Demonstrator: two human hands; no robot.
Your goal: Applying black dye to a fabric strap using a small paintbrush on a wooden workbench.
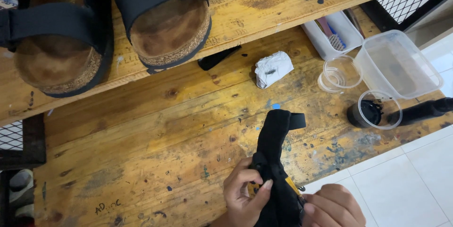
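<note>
Both hands work at the bottom edge of the frame: the left hand (243, 194) pinches a black strap (276, 161) between thumb and fingers, while the right hand (332, 206) grips its lower end from the other side. From that grasp the strap rises away over a paint-stained wooden bench (141, 161), its far end folded over. Beyond lie a crumpled white cloth (272, 69), clear cups (339, 74) and a clear tub (398, 64). Two black sandals (163, 17) rest on the shelf (283, 0) above.
</note>
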